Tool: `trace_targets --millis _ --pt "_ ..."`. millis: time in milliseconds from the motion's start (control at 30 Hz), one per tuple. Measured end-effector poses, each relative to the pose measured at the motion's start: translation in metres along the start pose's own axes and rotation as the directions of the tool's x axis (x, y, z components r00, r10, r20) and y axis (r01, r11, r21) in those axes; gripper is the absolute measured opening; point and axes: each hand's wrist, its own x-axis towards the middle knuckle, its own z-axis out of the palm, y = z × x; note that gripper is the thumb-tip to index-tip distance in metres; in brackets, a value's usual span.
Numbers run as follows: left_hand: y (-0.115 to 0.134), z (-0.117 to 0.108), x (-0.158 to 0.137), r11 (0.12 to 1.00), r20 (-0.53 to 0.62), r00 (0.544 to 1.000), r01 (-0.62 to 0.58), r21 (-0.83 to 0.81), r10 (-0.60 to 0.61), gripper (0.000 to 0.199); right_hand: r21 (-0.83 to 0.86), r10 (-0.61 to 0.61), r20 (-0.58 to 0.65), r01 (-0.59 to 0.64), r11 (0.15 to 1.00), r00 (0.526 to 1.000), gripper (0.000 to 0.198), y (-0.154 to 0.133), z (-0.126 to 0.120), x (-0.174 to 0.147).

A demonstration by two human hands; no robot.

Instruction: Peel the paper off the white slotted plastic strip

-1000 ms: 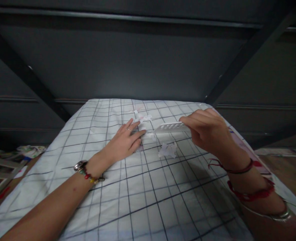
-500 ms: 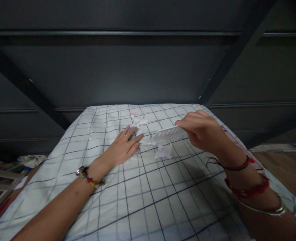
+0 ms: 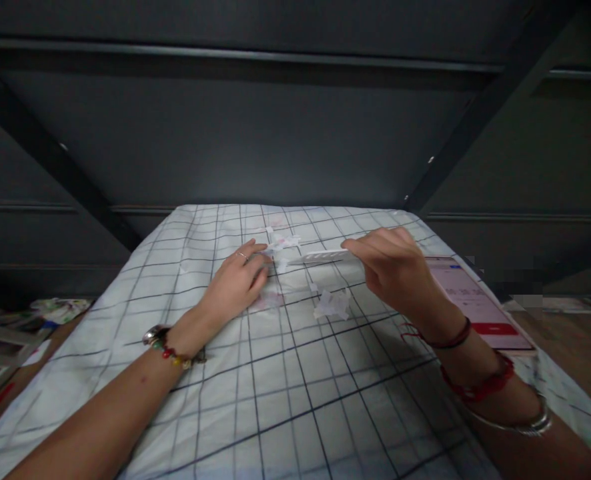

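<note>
My right hand (image 3: 393, 270) pinches the near right end of a thin white card (image 3: 320, 256) with a row of slot-like marks. The card is seen almost edge-on, and its far left end reaches towards my left hand (image 3: 239, 275). That hand rests low on the checked cloth, fingers apart and slightly bent, with nothing visible in it. Just past its fingertips lie torn white paper scraps (image 3: 284, 243). Another crumpled clump of paper scraps (image 3: 333, 304) lies below the card. A faint pinkish scrap (image 3: 269, 300) shows beside my left thumb.
A white checked cloth (image 3: 275, 400) covers the table. By my right wrist lies a phone (image 3: 468, 300) with a lit screen. A dark panelled wall (image 3: 275, 133) rises behind the table. A pale wooden frame (image 3: 0, 357) stands low at the left.
The card in my right hand has tilted flatter. My left hand has drawn back slightly left, away from the card. The phone by my right wrist shows more fully.
</note>
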Motion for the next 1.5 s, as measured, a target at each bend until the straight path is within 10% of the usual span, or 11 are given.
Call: trace_targets --millis 1500 --pt "-0.008 0.004 -0.011 0.846 0.157 0.853 0.437 0.306 -0.497 0.046 0.262 -0.025 -0.106 0.052 0.964 0.994 0.028 0.052 -0.020 -0.008"
